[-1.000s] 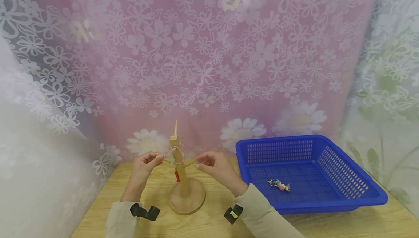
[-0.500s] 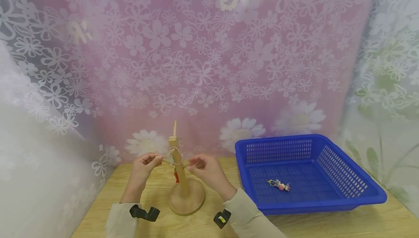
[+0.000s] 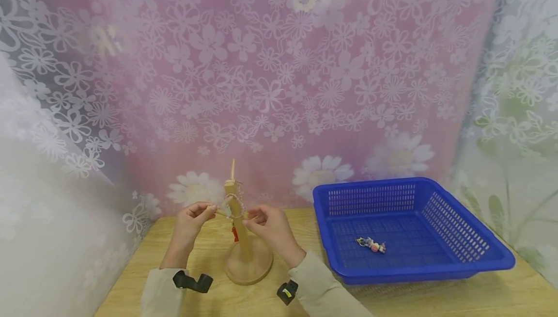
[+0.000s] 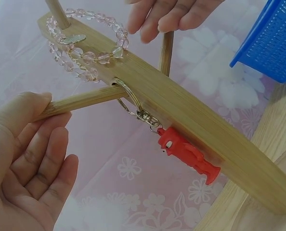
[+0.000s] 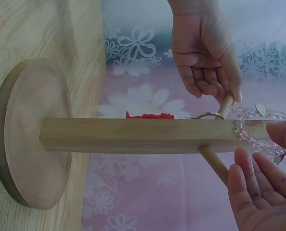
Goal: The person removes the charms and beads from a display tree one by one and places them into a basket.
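Note:
A wooden stand (image 3: pixel 245 244) with several pegs rises from a round base. My left hand (image 3: pixel 192 225) pinches the end of its left peg (image 4: pixel 87 101) between thumb and index finger. A keychain with a red figure (image 4: pixel 188 156) hangs from that peg by its metal ring (image 4: pixel 128 94), beside the post. Higher up, a bracelet of clear pink beads (image 4: pixel 103 58) loops over the post by an upper peg. My right hand (image 3: pixel 272 229) is at the post's right side, fingers loosely extended close to the bracelet and the right peg (image 5: pixel 214 164).
A blue plastic basket (image 3: pixel 418 275) stands on the right of the wooden table (image 3: pixel 200 297). In it lies a small keychain with a doll-like charm (image 3: pixel 372 245). A pink floral curtain (image 3: pixel 270 65) hangs behind.
My right hand has moved left from the outer end of the right peg to beside the post. The left hand keeps its pinch on the left peg.

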Available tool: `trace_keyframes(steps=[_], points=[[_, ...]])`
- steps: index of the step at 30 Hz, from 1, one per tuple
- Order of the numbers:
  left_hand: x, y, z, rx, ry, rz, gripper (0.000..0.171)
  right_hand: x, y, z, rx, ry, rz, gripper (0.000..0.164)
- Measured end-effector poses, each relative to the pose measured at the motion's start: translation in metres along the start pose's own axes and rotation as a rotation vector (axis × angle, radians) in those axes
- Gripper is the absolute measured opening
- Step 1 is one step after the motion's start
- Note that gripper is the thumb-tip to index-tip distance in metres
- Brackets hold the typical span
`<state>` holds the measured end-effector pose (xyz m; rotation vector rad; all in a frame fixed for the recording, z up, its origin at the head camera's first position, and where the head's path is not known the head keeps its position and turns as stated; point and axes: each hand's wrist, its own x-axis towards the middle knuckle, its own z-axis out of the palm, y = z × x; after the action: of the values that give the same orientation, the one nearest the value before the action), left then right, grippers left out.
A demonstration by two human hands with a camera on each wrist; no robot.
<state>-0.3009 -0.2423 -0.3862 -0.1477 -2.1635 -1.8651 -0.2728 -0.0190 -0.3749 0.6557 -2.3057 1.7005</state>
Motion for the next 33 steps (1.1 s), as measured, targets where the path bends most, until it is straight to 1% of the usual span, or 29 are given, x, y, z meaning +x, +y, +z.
trace_keyframes(steps=[4, 8, 12, 17, 24, 33], points=[[0.000, -0.001, 0.000, 0.007, 0.000, 0.010, 0.017, 0.001, 0.000, 0.005, 0.015, 0.022, -0.022, 0.025], [0.001, -0.003, -0.001, 0.012, 0.003, 0.015, 0.011, 0.002, -0.002, 0.009, 0.019, 0.054, -0.064, 0.021], [0.002, -0.003, -0.001, 0.009, 0.002, 0.024, 0.009, 0.005, -0.004, 0.012, 0.009, 0.073, -0.076, 0.015], [0.002, -0.002, -0.001, 0.013, -0.003, 0.029, 0.011, 0.009, -0.006, 0.015, 0.002, 0.088, -0.090, 0.012], [0.000, 0.000, 0.000, 0.009, 0.000, 0.011, 0.014, 0.011, -0.007, 0.017, -0.001, 0.111, -0.082, 0.007], [0.000, 0.001, 0.000, -0.004, 0.003, 0.012, 0.020, 0.010, -0.012, 0.015, 0.061, 0.117, -0.102, 0.008]])
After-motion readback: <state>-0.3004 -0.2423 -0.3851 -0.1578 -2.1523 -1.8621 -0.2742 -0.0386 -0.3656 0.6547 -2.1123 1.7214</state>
